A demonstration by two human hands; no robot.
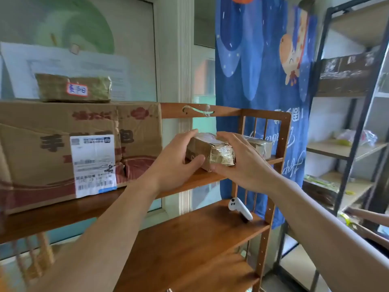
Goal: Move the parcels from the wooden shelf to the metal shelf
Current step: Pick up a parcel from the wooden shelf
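On the top board of the wooden shelf (210, 178), a small taped parcel (210, 151) sits between both hands; the left hand (174, 159) wraps its left end, fingers curled over the top and thumb against the near face; the right hand (237, 159) cups its right end likewise; both grips appear closed on the parcel, though whether it has left the board cannot be told. A second small parcel (257, 145) lies just behind, by the side rails; a large carton (63, 152) with a flat parcel (73, 88) atop it stands to the left. Step in hand: pick-up; the next move calls for lifting clear and carrying rightward to the metal shelf (345, 150).
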